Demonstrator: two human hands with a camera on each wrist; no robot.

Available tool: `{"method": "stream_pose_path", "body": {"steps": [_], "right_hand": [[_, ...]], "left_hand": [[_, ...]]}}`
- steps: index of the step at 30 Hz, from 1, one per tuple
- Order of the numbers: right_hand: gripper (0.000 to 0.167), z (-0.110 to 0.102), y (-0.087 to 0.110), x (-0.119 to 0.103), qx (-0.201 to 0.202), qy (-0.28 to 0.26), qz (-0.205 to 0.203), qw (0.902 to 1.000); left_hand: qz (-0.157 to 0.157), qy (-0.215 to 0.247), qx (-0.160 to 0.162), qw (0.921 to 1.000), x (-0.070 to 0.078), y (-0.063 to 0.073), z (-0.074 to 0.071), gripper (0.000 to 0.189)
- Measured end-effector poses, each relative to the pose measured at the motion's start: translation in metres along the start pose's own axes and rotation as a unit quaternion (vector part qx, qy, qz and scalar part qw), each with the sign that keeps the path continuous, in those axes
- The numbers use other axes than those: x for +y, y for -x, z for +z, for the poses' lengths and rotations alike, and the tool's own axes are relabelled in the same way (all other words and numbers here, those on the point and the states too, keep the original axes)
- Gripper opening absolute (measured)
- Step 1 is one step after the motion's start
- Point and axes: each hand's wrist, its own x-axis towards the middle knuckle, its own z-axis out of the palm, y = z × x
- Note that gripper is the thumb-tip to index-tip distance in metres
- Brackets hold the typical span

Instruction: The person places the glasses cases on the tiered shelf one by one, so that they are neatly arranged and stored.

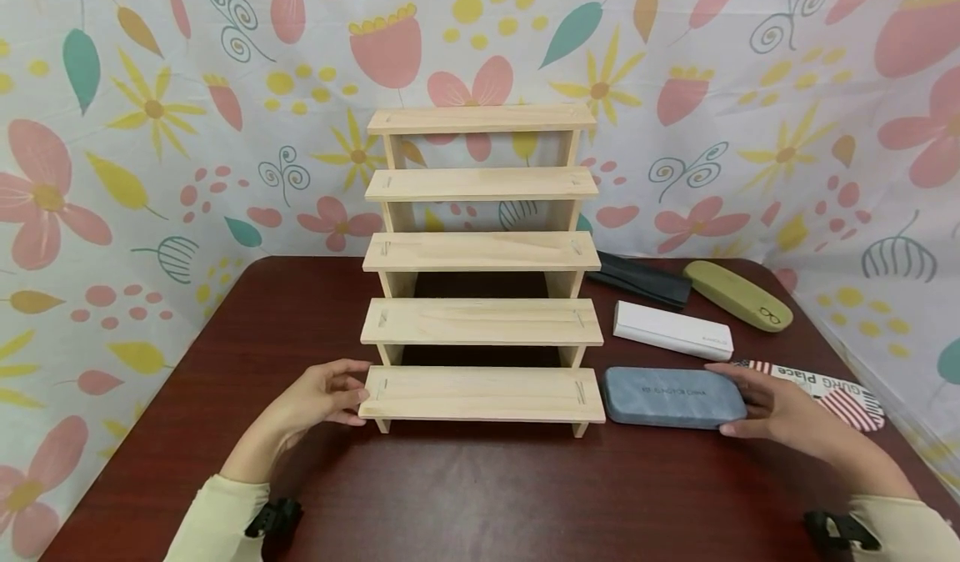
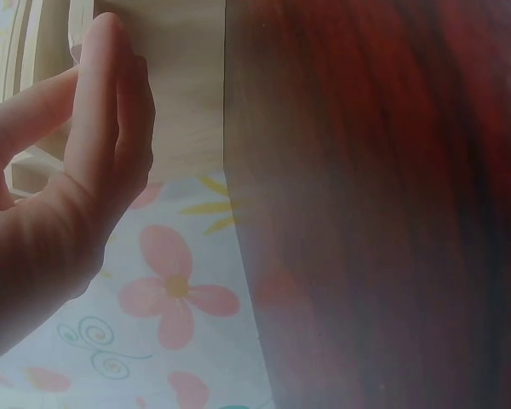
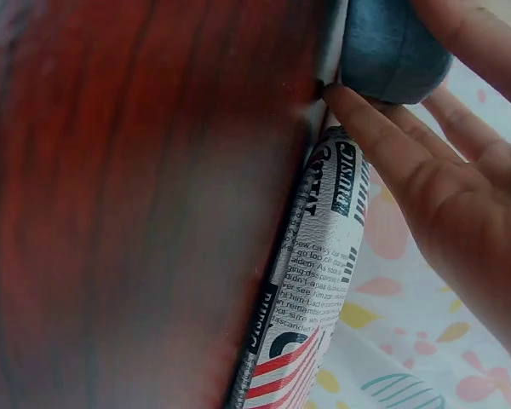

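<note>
A pale wooden stepped stand point(image 1: 480, 393) with several shelves stands on the table. My left hand point(image 1: 326, 395) is at the left end of its lowest step, thumb and fingers pinching the board's end; in the left wrist view, the fingers point(image 2: 102, 94) lie against the pale wood point(image 2: 187, 94). To the right of that step lies a blue glasses case point(image 1: 671, 398), flat on the table. My right hand point(image 1: 780, 408) grips the case's right end between thumb and fingers. In the right wrist view, the blue case point(image 3: 392, 51) shows between the thumb and fingers.
Behind the blue case lie a white glasses case point(image 1: 672, 329), a black case point(image 1: 641, 278) and an olive case point(image 1: 738, 295). A printed case with red stripes point(image 1: 855, 403) lies partly behind my right hand. A flower-patterned cloth point(image 1: 480, 37) hangs behind the dark red table point(image 1: 525, 495).
</note>
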Motion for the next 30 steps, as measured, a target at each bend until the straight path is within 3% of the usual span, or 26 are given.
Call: {"method": "stream_pose_path", "body": {"steps": [5,14,21,28,30], "right_hand": [[0.077,-0.002,0.001,-0.004,-0.004,-0.009,0.026,0.9996],[0.074,-0.009,-0.003,-0.004,-0.002,0.025,0.04,0.9989],[0.072,-0.018,-0.004,-0.005,0.031,0.048,0.012,0.9983],[0.071,-0.035,-0.009,-0.015,0.05,0.012,0.022,0.9984],[0.071,-0.04,-0.012,-0.016,0.059,0.007,0.004,0.9982]], "left_hand": [[0.003,0.002,-0.003,1.0,0.001,0.0,-0.001,0.055],[0.023,0.0,-0.015,0.9996,0.0,0.001,-0.001,0.054],[0.025,0.001,-0.014,0.9996,0.001,0.0,-0.001,0.054],[0.028,-0.001,-0.017,0.9995,0.0,0.0,-0.002,0.054],[0.028,-0.004,-0.016,0.9995,0.0,0.0,-0.002,0.053]]}}
